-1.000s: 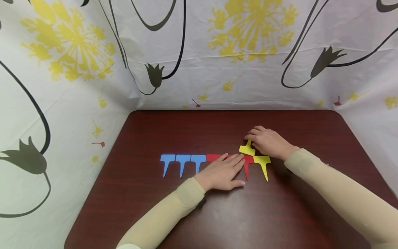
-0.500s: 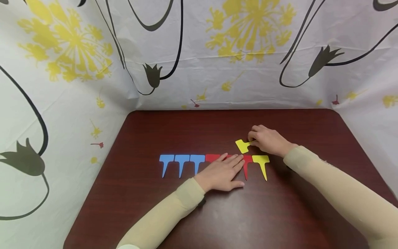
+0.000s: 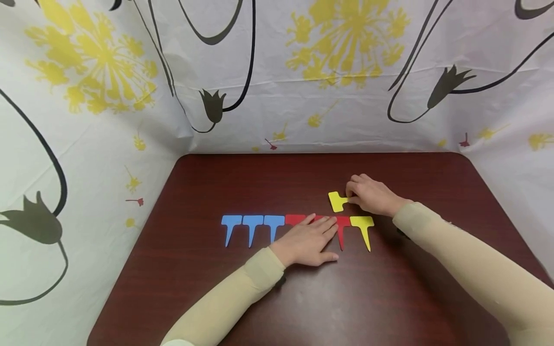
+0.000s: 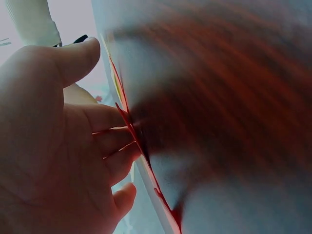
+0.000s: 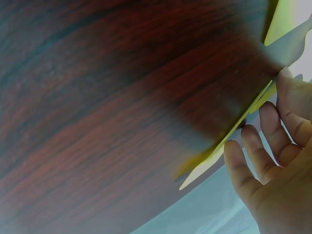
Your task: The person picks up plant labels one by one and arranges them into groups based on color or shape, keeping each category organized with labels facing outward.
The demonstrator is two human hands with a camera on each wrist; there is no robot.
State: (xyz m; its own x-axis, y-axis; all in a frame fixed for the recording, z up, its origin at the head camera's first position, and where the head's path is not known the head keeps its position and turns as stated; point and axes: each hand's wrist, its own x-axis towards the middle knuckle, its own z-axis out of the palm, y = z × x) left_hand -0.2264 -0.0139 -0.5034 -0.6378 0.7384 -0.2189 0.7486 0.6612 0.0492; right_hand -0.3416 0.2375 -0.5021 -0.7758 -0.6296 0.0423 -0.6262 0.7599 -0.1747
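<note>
A row of T-shaped plastic plant labels lies on the dark table. At its left end are three blue plant labels (image 3: 253, 220). My left hand (image 3: 305, 240) rests flat over the red plant labels (image 3: 295, 219), hiding some of them; its fingers are straight. Ending the row on the right is a yellow plant label (image 3: 361, 222). Behind the row, my right hand (image 3: 372, 194) pinches a second yellow plant label (image 3: 335, 202) by its stem, the head pointing left. In the right wrist view this label (image 5: 202, 170) slants beside the curled fingers (image 5: 236, 158).
The reddish-brown table (image 3: 242, 178) has rounded far corners. A white cloth (image 3: 268, 105) with yellow and dark flower prints hangs behind it and along both sides.
My right hand has turned the yellow plant label so its head now points left instead of toward the row. The left hand stays in place on the red plant labels.
</note>
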